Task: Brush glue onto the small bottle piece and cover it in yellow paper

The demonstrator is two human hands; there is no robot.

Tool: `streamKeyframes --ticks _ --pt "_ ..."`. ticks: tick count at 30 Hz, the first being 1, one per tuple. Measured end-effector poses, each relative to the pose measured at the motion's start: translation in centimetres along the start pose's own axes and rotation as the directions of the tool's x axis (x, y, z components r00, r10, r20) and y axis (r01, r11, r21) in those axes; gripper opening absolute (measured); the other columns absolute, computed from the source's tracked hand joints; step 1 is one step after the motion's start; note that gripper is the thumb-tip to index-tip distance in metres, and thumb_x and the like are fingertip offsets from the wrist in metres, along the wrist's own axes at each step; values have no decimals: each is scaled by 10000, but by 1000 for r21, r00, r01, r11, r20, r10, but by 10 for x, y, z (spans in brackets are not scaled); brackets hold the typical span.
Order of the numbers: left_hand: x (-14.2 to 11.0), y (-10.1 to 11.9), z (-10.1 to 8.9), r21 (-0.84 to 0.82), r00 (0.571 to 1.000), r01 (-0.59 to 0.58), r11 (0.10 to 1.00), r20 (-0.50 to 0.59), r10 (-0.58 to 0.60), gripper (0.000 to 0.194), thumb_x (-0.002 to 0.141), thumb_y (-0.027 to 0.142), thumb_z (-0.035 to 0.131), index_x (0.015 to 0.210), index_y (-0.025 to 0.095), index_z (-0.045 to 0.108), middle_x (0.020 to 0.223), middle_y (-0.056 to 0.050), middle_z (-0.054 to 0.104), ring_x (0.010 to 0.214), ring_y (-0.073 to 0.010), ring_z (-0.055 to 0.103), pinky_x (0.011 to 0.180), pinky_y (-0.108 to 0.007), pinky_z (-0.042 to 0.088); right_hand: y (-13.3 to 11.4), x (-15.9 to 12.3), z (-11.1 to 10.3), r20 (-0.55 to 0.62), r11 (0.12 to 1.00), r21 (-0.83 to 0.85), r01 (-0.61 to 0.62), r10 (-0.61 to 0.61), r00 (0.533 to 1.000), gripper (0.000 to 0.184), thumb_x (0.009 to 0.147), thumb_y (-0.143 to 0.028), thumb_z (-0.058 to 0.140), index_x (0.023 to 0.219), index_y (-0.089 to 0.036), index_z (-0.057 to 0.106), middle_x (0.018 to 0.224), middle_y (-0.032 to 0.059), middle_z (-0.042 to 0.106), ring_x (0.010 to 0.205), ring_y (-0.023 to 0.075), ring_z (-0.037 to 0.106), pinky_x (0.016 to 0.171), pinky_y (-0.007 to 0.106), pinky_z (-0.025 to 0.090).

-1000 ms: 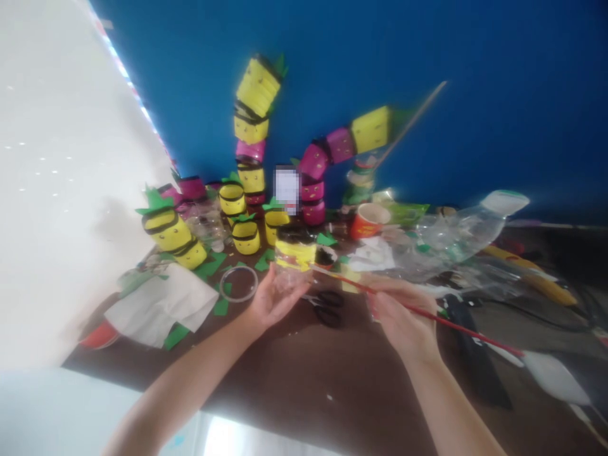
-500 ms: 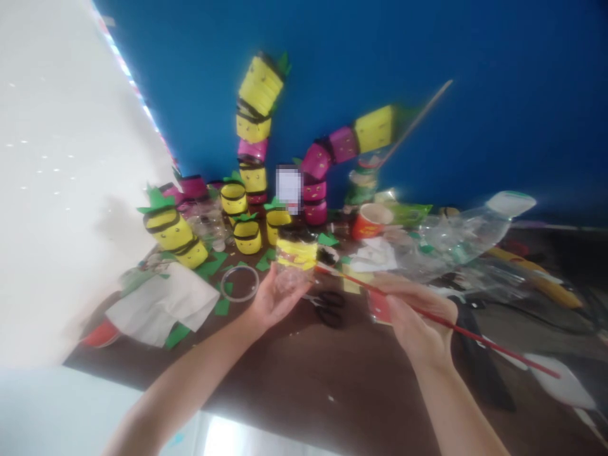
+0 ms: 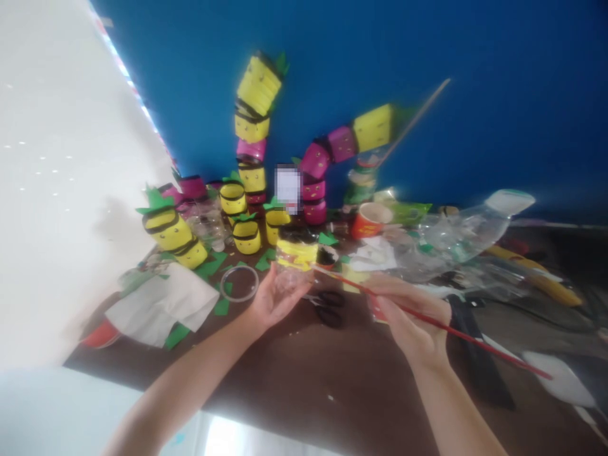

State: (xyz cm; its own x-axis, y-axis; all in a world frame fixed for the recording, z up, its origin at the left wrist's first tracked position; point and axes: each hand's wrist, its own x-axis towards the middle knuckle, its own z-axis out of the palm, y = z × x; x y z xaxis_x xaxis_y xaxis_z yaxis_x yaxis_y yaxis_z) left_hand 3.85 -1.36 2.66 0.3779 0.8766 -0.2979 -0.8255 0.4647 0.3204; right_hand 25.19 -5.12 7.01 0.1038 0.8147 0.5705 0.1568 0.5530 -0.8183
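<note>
My left hand (image 3: 278, 304) holds a cut plastic bottle cup (image 3: 293, 256) from below, fingers wrapped round its clear base. Its wall is partly covered in yellow paint, and a black band runs along the top. A long red-handled paintbrush (image 3: 418, 311) is pinched in my right hand (image 3: 418, 323). The brush tip touches the yellow side of the cup or lies very close to it; blur hides which. Black-handled scissors (image 3: 329, 307) lie on the table just below the cup.
Stacked yellow and magenta painted cups (image 3: 251, 178) stand along the blue wall. At left are a white cloth (image 3: 164, 304) and a clear plastic ring (image 3: 239, 284). Clear plastic bottles (image 3: 468, 234), a red paper cup (image 3: 368, 221) and a yellow tool (image 3: 541, 278) crowd the right side of the table.
My right hand and the paintbrush have shifted slightly left, the brush tip moving further over the yellow wall. My left hand and the cup stay almost in place.
</note>
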Motion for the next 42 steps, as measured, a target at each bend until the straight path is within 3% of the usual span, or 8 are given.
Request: streamKeyframes --ticks 5,9,15,19,26,32,38,42 --pt "3 0 -4 -9 1000 -13 1000 9 14 532 923 470 422 1212 50 575 1000 -176 716 999 -243 673 997 -371 456 6 1 -4 -46 997 -72 38 -41 998 51 768 -284 698 785 -275 745 764 11 744 809 213 696 826 365 554" --pt "3 -1 -3 -13 1000 -24 1000 -21 23 526 915 464 449 1216 52 576 1012 -178 714 1017 -255 667 1017 -392 440 15 0 -9 -91 1000 12 8 -7 996 80 761 -334 702 779 -270 747 777 15 751 863 239 701 930 430 509" --pt "1 -4 0 -29 998 -62 998 26 63 478 912 402 486 1266 86 539 1108 -166 695 1047 -253 658 1027 -423 437 2 0 4 23 999 -24 39 -38 999 64 785 -270 689 803 -279 750 802 10 756 776 201 710 850 378 562" --pt "1 -3 2 -37 998 -55 998 -4 55 474 922 400 466 1267 84 537 1071 -157 709 1036 -249 664 1034 -424 433 -6 2 6 -18 994 -110 17 -19 1000 63 782 -286 688 774 -264 746 767 15 747 773 213 706 789 369 578" --pt "3 -2 0 -32 997 -60 998 -44 59 508 924 427 447 1244 46 552 1037 -183 711 1029 -261 665 1034 -418 431 10 -2 -5 -66 998 -43 52 -55 996 72 776 -289 693 816 -272 750 789 -4 757 811 215 714 1005 443 476" --pt "2 -3 1 -30 998 -69 997 11 69 484 910 400 489 1274 84 535 1117 -170 691 1059 -259 654 1035 -425 432 -6 3 3 -3 993 -118 11 -11 1000 59 771 -285 690 759 -263 743 751 15 752 755 222 714 791 381 582" --pt "4 -1 0 -22 997 -61 998 -39 60 489 912 424 476 1231 63 562 1034 -169 713 1045 -254 660 1048 -411 423 6 0 -5 -38 997 -30 65 -66 997 62 779 -269 693 805 -285 746 792 -21 757 756 186 708 991 407 487" --pt "3 -2 0 -9 997 -73 997 3 73 475 913 421 477 1212 65 575 1037 -166 712 1040 -253 660 1050 -417 420 2 1 1 26 999 -14 46 -46 999 56 785 -267 684 780 -261 739 777 6 753 740 192 704 843 374 559"
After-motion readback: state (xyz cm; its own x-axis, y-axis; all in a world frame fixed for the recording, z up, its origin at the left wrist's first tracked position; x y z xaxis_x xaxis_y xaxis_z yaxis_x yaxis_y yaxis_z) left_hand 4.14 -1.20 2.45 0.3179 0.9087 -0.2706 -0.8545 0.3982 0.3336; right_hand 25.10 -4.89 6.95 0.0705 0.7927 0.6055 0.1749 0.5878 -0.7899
